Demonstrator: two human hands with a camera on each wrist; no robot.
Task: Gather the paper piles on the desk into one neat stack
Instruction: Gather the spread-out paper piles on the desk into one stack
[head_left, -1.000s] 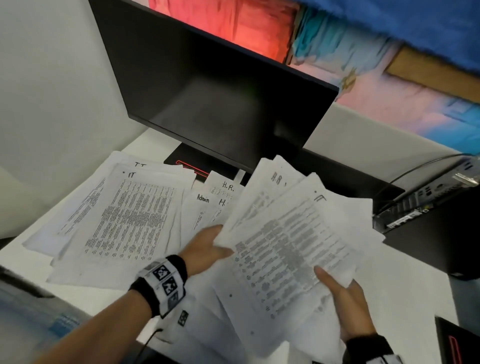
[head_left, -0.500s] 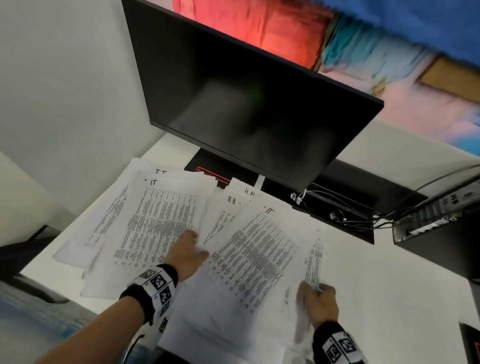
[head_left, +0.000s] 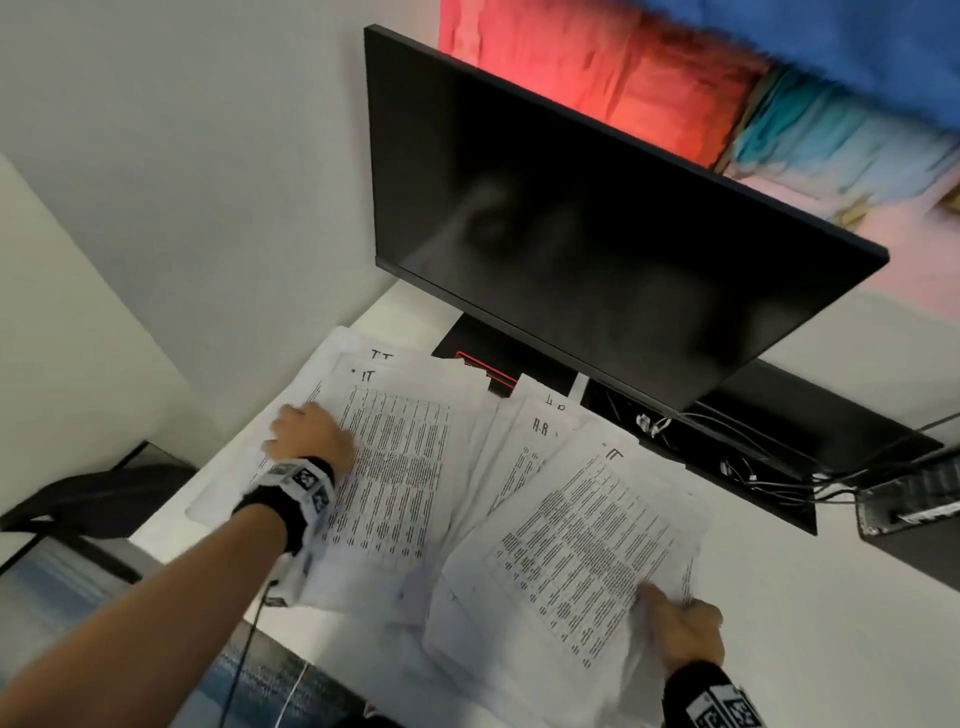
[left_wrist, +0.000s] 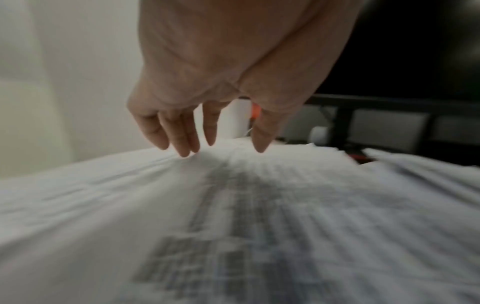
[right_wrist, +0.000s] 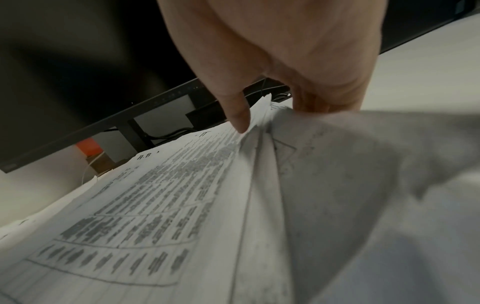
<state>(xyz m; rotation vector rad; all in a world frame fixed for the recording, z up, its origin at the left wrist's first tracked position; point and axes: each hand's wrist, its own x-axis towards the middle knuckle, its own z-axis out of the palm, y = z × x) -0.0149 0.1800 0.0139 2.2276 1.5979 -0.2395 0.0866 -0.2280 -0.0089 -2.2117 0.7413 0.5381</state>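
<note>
A person's right hand (head_left: 684, 631) pinches the near corner of a loose pile of white printed paper sheets (head_left: 576, 535), thumb on top. To its left, the left hand (head_left: 310, 432), fingers straight and spread, touches another fanned pile of printed sheets (head_left: 395, 467) on the white desk (head_left: 831, 623), before a black monitor (head_left: 597, 223).

The left hand (head_left: 310, 435) covers part of the papers (head_left: 395, 467) at 9 o'clock. The print is too blurry to read. The right hand's (head_left: 684, 631) fingers hide under the sheets at 5 o'clock.
</note>
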